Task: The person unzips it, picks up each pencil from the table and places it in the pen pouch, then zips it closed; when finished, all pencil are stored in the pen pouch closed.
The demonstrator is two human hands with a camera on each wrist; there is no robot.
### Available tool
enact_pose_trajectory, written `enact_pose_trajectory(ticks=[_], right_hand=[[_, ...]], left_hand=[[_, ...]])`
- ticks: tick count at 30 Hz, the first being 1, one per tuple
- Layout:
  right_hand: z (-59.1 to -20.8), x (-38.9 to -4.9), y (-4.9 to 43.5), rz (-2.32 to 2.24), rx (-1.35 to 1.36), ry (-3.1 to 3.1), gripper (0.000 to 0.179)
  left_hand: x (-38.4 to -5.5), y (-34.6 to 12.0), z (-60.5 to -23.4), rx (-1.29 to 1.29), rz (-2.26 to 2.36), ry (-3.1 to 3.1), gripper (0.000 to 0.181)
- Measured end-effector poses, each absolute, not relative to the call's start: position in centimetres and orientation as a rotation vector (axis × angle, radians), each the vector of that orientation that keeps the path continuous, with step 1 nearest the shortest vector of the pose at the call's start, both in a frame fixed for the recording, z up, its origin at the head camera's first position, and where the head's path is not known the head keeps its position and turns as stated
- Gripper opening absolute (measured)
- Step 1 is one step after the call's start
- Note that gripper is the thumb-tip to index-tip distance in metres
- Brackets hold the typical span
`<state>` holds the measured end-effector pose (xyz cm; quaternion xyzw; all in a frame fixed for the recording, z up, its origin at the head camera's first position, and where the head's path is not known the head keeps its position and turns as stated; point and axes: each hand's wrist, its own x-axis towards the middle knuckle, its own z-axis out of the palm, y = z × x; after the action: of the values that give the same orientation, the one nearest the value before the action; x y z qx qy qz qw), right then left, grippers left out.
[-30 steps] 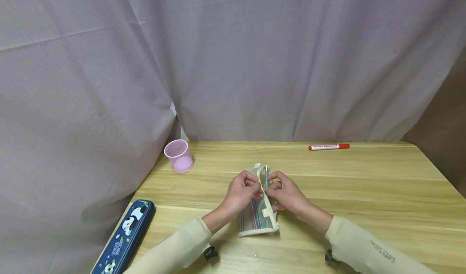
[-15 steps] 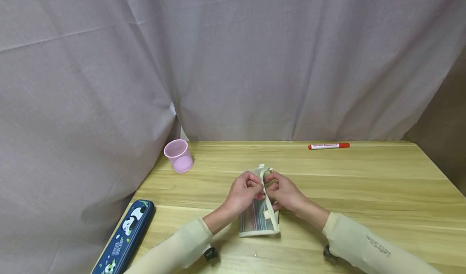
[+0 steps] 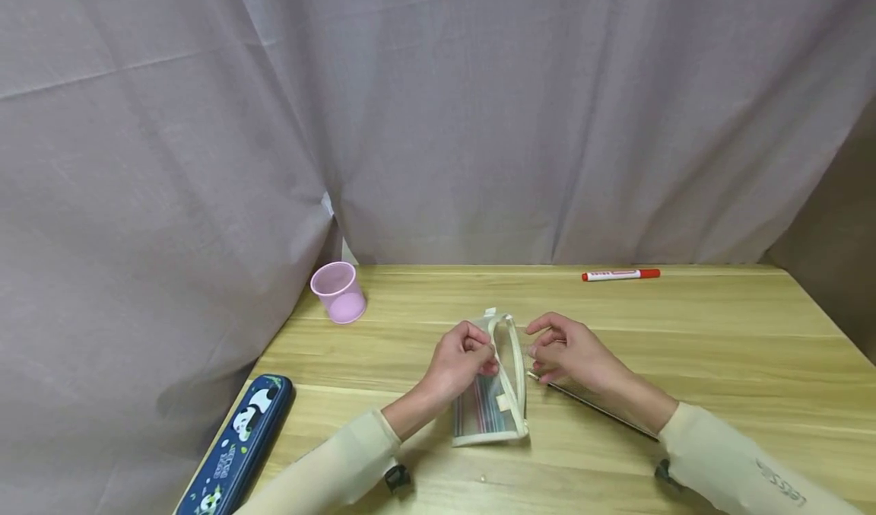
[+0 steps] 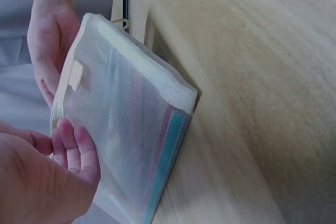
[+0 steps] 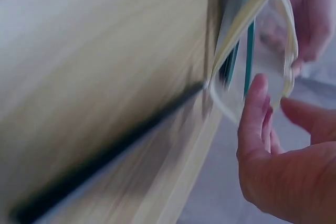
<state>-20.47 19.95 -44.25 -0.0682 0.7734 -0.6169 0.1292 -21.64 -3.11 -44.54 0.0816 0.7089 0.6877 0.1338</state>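
Note:
A translucent mesh pencil pouch (image 3: 472, 420) with a cream zipper edge stands unzipped on the table, several slim coloured pencils showing through its side. My left hand (image 3: 461, 359) pinches the near-left edge of its mouth between thumb and fingers, also seen in the left wrist view. Just right of the mouth is my right hand (image 3: 575, 355), its thumb and fingers apart with nothing between them (image 5: 289, 166). A dark pencil (image 3: 595, 403) lies slantwise on the wood below the right hand and forearm, one end close to the pouch; in the right wrist view this pencil (image 5: 110, 153) is blurred.
A pink mesh pen cup (image 3: 340, 294) stands at the back left. The navy panda pencil case (image 3: 236, 446) lies along the left table edge. At the back right, a red-capped marker (image 3: 620, 274) lies near the grey curtain (image 3: 452, 119).
My right hand lowered a blue pencil into the pouch mouth, let go of it and moved off to the right. The dark pencil has come into sight. My left hand kept its hold.

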Motion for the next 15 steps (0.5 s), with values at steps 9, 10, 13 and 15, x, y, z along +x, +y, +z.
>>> enact_pose_trajectory(ticks=[9, 10, 13, 15], right_hand=[[-44.4, -20.3, 24.4, -1.561, -0.295, 2.408, 0.042], [-44.5, -20.4, 24.9, -1.543, -0.302, 2.408, 0.043], [-44.8, -20.5, 26.0, -1.486, -0.319, 2.390, 0.046], [-44.9, -20.5, 26.6, -1.451, -0.315, 2.357, 0.049]], left_hand=[[-21.7, -3.3, -44.5, 0.227, 2.008, 2.053, 0.014], [-21.7, -3.3, -44.5, 0.225, 2.006, 2.055, 0.014], [-21.6, -3.4, -44.6, 0.219, 2.000, 2.059, 0.014], [-21.6, -3.3, -44.6, 0.215, 1.996, 2.061, 0.014]])
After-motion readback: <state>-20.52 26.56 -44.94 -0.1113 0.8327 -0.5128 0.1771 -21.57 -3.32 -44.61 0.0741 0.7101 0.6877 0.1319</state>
